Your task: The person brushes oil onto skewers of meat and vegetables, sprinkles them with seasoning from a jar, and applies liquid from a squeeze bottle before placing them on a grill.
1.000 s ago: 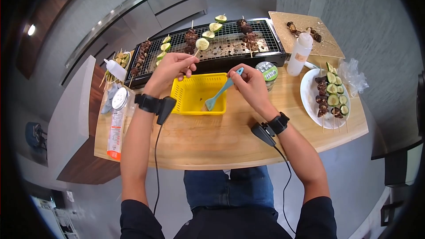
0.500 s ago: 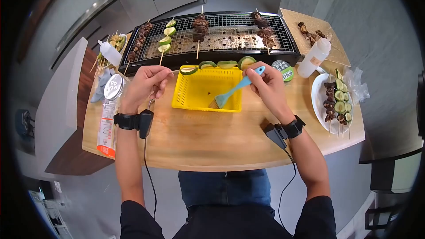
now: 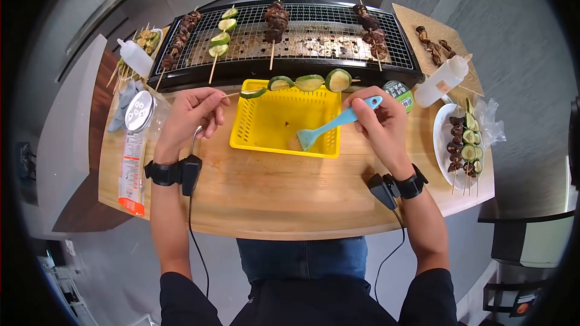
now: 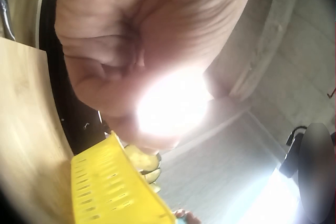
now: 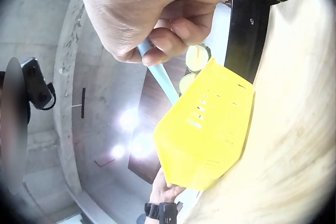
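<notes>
Between thumb and fingers, my left hand pinches the stick end of a zucchini skewer. Several green-edged slices run along it, level over the back rim of a yellow basket. My right hand grips a light-blue basting brush by its handle, the bristles slanting down inside the basket. In the right wrist view the brush handle comes out below the curled fingers. Glare covers the left fingertips in the left wrist view, where the slices show behind the basket wall.
Behind the basket stands a black grill with meat skewers and another zucchini skewer. To the right are a squeeze bottle, a green-labelled jar and a white plate of skewers. A shaker jar stands left.
The zucchini skewer has come off the grill, swung level and now lies across above the basket. Both hands have spread apart. The brush has shifted right, its bristles still in the basket.
</notes>
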Tool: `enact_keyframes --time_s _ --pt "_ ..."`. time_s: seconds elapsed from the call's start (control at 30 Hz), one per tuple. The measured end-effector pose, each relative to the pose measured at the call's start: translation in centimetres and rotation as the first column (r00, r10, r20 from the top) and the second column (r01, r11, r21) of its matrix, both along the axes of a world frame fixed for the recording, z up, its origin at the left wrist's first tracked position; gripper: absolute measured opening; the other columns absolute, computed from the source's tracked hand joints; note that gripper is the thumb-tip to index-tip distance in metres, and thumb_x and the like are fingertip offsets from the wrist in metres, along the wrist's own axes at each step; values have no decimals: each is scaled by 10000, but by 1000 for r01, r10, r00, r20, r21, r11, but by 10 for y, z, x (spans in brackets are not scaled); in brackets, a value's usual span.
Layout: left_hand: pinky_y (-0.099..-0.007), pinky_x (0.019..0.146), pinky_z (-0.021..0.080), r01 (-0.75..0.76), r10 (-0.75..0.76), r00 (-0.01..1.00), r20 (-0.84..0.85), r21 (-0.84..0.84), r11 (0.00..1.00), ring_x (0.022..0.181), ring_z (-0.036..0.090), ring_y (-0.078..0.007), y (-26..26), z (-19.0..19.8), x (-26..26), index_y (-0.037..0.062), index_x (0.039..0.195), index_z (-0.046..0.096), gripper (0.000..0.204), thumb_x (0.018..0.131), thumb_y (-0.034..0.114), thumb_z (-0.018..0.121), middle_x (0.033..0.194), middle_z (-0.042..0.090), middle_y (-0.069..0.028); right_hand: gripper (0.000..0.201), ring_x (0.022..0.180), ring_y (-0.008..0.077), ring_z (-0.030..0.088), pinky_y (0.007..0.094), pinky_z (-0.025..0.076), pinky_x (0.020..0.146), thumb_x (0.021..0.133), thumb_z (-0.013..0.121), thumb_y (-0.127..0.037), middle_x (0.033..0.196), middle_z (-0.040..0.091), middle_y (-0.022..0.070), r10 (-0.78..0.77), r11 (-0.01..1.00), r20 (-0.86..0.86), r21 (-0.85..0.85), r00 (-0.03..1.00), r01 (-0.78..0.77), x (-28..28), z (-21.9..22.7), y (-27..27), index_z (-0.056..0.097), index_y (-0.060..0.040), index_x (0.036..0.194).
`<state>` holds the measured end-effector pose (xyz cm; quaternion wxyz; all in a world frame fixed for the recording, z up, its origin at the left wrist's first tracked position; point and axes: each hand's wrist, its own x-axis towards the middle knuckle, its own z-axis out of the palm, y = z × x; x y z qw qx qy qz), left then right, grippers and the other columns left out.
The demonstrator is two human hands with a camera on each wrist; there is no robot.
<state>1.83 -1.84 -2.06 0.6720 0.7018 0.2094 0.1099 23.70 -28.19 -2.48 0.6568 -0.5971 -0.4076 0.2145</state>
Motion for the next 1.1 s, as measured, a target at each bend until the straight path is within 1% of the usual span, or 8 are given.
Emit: enact_keyframes --time_s 0.53,0.73,0.8,0.83,0.87,0.93,0.97,1.1 --pt "-173 342 316 -27 27 999 40 2 1000 403 492 -64 3 -3 -6 -23 917 598 291 996 234 487 627 588 -39 134 551 18 476 174 351 471 929 593 -126 703 596 -20 -38 999 40 22 998 37 -2 0 -1 656 -12 902" --pt "-181 335 321 -26 26 999 34 -1 1000 389 491 -74 4 -3 -7 -31 898 593 301 997 231 482 607 586 -51 156 509 15 443 184 333 446 860 610 -51 671 581 -15 -72 994 266 98 961 48 3 0 -2 678 -36 999" --pt "-183 332 322 -27 27 999 31 -1 1000 388 495 -76 4 -4 -7 -31 893 592 301 997 229 481 604 586 -52 260 479 43 435 201 322 428 804 635 -44 624 537 7 -102 983 634 181 767 -19 7 9 -4 683 -59 1059" --pt "-182 330 321 -33 33 999 29 -4 999 385 495 -77 4 -4 -7 -30 890 591 301 997 229 481 603 588 -54 338 471 93 441 230 339 418 734 675 -61 639 516 22 -82 995 720 99 689 14 7 12 -10 691 -80 1071" --pt "-182 329 321 -40 40 999 26 -5 999 382 496 -78 3 -3 -7 -29 886 591 301 997 229 481 602 589 -55 338 471 93 441 230 339 418 734 675 -61 639 516 22 -86 995 724 101 684 18 8 14 -10 691 -80 1071" --pt "-181 328 320 -36 36 999 23 0 999 380 496 -77 3 -3 -6 -28 884 591 302 997 229 480 603 592 -57 380 485 113 458 246 372 423 691 696 -80 686 527 10 -172 965 804 253 569 -65 8 16 -7 697 -92 1070" --pt "-180 327 319 -35 35 999 16 4 999 378 496 -76 3 -3 -6 -27 883 591 302 997 230 480 603 594 -58 407 500 126 472 254 392 429 661 705 -95 748 556 10 -168 966 812 249 558 -71 7 16 -8 702 -104 1068" --pt "-178 327 318 -40 39 999 15 7 999 380 497 -73 2 -3 -5 -26 885 592 305 997 234 479 604 597 -56 403 497 118 473 246 388 425 666 704 -95 750 561 16 -175 963 823 256 541 -77 10 15 -8 703 -104 1069"
